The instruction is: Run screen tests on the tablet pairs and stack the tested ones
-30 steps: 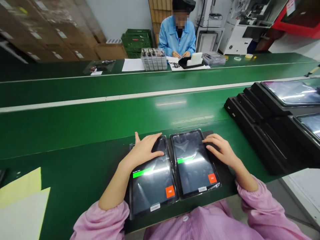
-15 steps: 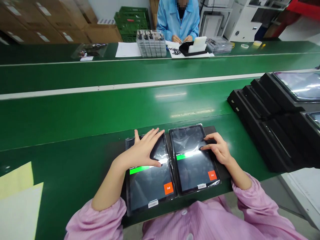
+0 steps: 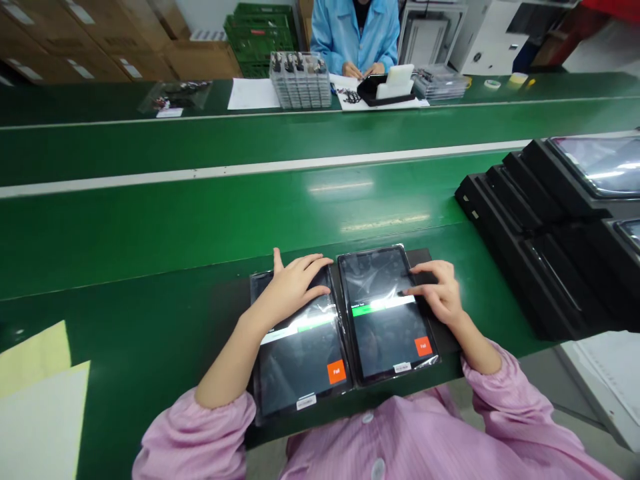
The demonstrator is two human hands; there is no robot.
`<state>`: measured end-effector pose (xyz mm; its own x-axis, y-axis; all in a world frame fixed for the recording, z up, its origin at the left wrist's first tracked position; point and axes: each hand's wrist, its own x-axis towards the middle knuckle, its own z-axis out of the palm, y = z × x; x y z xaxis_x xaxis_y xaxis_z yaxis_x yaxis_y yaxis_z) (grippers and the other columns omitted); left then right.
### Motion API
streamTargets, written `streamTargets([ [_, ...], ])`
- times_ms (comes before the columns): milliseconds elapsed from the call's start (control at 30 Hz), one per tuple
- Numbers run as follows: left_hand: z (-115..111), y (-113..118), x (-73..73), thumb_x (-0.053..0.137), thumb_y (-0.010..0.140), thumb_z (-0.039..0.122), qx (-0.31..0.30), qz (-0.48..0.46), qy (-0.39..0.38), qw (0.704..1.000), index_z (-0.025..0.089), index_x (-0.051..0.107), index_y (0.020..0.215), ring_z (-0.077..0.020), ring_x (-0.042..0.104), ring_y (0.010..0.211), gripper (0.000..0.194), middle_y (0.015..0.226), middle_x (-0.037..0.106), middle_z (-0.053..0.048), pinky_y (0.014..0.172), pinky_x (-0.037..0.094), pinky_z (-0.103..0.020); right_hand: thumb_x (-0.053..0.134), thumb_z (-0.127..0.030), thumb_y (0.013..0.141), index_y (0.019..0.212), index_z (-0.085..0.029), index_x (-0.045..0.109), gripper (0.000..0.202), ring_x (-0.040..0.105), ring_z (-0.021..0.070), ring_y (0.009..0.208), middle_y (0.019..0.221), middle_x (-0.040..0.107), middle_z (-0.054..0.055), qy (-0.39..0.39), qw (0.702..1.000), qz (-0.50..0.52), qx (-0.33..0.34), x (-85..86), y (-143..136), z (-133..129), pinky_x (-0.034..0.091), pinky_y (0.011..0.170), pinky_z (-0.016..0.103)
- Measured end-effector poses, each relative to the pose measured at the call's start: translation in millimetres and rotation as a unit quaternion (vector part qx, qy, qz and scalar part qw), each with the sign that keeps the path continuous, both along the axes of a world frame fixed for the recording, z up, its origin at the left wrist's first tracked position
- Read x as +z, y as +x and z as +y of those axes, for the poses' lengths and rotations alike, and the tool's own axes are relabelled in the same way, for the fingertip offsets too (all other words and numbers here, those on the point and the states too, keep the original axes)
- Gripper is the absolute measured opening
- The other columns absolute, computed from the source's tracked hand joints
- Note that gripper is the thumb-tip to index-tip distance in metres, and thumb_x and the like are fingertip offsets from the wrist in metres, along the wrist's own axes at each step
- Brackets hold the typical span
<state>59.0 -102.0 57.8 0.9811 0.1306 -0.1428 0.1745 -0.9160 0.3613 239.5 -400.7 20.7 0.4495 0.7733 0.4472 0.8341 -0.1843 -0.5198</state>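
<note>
Two tablets in clear film lie side by side before me, screens lit, on a dark mat [image 3: 419, 256]. Over the upper part of the left tablet [image 3: 300, 370] is my left hand [image 3: 289, 285], fingers apart and holding nothing; it hides part of that screen. My right hand [image 3: 440, 293] is at the right edge of the right tablet [image 3: 390, 340], thumb and index finger extended over the glass. Whether those fingertips press on it I cannot tell. Each screen has a green-and-white bar and a red "Fail" box at lower right.
Black foam trays [image 3: 540, 247] holding more tablets are stacked at the right. Yellow and white paper sheets [image 3: 40, 400] lie at the left. Across the green bench, a person in a blue jacket [image 3: 336, 33] works behind a clear divided box [image 3: 303, 83] and a black stand [image 3: 383, 93].
My left hand has shifted up the left tablet, its thumb drawn toward the fingers. The left screen's bar now shows green on its right part. My right hand has barely moved.
</note>
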Motion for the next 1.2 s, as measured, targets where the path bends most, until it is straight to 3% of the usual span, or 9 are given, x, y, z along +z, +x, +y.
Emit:
streamTargets([
  [100,-2,2,-3.4,0.051,0.098,0.045,-0.016,-0.001,0.012,1.000,0.032,0.052,0.136,-0.0363,0.045,0.137,0.041,0.150,0.047,-0.014,0.104,-0.014,-0.080,0.046,-0.042,0.097,0.089,-0.027,0.078,0.036,0.056,0.0309,0.100,0.105,0.061,0.009,0.005,0.988,0.017,-0.156,-3.8,1,1,0.038,0.094,0.053],
  [200,-2,0,-6.5,0.053,0.097,0.043,-0.039,0.009,0.018,0.999,0.035,0.060,0.126,-0.0399,0.033,0.144,0.031,0.156,0.039,-0.012,0.100,-0.010,-0.084,0.062,-0.050,0.090,0.085,-0.026,0.077,0.029,0.055,0.0321,0.102,0.110,0.059,0.010,-0.037,0.977,0.040,-0.207,-11.4,3,3,0.039,0.092,0.053],
  [333,-5,-1,-9.5,0.055,0.097,0.038,-0.049,0.019,0.038,0.998,0.032,0.068,0.114,-0.0426,0.026,0.146,0.022,0.156,0.037,-0.013,0.099,-0.008,-0.086,0.064,-0.055,0.088,0.082,-0.027,0.078,0.032,0.052,0.0343,0.106,0.117,0.058,0.011,-0.048,0.974,0.059,-0.213,-16.1,5,3,0.036,0.093,0.057],
  [567,-5,3,-7.1,0.055,0.098,0.036,-0.065,0.008,0.032,0.997,0.030,0.067,0.112,-0.0370,0.037,0.141,0.020,0.149,0.043,-0.014,0.102,-0.008,-0.083,0.060,-0.063,0.088,0.084,-0.028,0.078,0.040,0.049,0.0359,0.109,0.121,0.055,0.012,-0.034,0.976,0.080,-0.199,-20.1,7,0,0.038,0.095,0.059],
  [700,-1,1,-7.2,0.056,0.097,0.042,-0.047,-0.002,0.016,0.999,0.028,0.063,0.117,-0.0347,0.047,0.134,0.025,0.146,0.046,-0.013,0.102,-0.010,-0.082,0.062,-0.066,0.085,0.097,-0.029,0.079,0.042,0.047,0.0357,0.114,0.125,0.052,0.012,-0.035,0.973,0.105,-0.204,-25.7,11,1,0.035,0.102,0.059],
  [967,0,2,-10.0,0.053,0.098,0.042,-0.073,-0.028,0.027,0.997,0.027,0.062,0.115,-0.0338,0.048,0.133,0.025,0.140,0.049,-0.014,0.107,-0.003,-0.081,0.070,-0.061,0.079,0.104,-0.030,0.078,0.040,0.041,0.0388,0.125,0.139,0.046,0.011,-0.069,0.961,0.194,-0.188,-22.2,17,-1,0.033,0.109,0.060],
  [1200,2,2,-11.9,0.053,0.097,0.045,-0.080,-0.043,0.037,0.995,0.026,0.063,0.113,-0.0336,0.049,0.131,0.027,0.137,0.051,-0.013,0.108,0.002,-0.080,0.071,-0.062,0.079,0.104,-0.031,0.079,0.040,0.042,0.0370,0.128,0.139,0.045,0.010,-0.053,0.964,0.199,-0.170,-24.4,22,-2,0.034,0.110,0.056],
])
